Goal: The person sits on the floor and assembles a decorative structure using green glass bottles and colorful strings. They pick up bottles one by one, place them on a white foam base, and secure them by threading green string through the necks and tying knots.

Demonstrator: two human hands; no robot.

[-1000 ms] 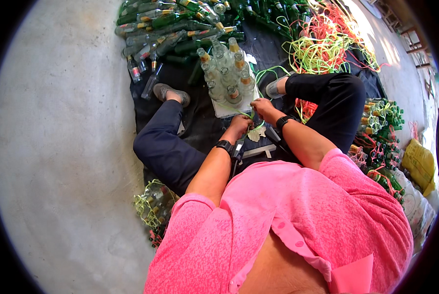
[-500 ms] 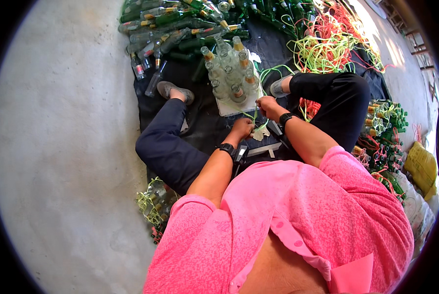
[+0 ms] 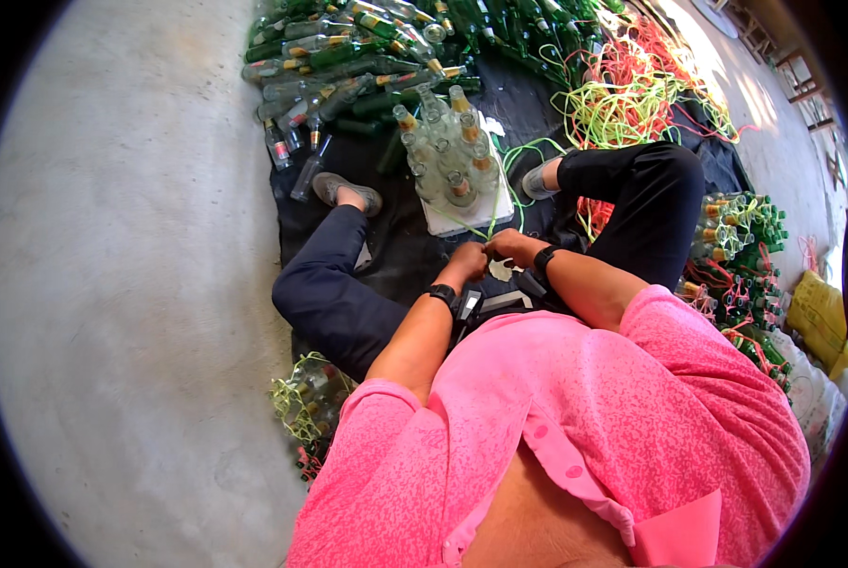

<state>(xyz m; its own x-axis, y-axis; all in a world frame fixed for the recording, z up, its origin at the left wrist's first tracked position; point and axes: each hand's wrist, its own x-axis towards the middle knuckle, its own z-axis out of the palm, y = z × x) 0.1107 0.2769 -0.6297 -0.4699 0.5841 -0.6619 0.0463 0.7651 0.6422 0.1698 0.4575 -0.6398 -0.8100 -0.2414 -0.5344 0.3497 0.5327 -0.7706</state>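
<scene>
My left hand (image 3: 469,260) and my right hand (image 3: 512,246) meet in front of me, fingers closed on a green plastic cord (image 3: 491,220). The cord runs from between them toward a white board (image 3: 452,225) on the dark ground sheet. Upright on that board stands a cluster of several clear glass bottles (image 3: 443,156). More of the cord trails off along the board's right side. Just below my hands is a pale scrap (image 3: 501,271), partly covered by them. My fingertips are too small to show the exact grip.
Many loose green and clear bottles (image 3: 348,62) lie at the back left. A tangle of yellow-green and red cord (image 3: 623,90) is heaped at the back right. Tied bottle bundles (image 3: 727,232) stand at right, near a yellow sack (image 3: 817,317). Another bundle (image 3: 312,398) sits at lower left.
My right hand has come down and inward to my left hand, so the two now touch. The cord stretch between them has closed up. The whole view has shifted slightly.
</scene>
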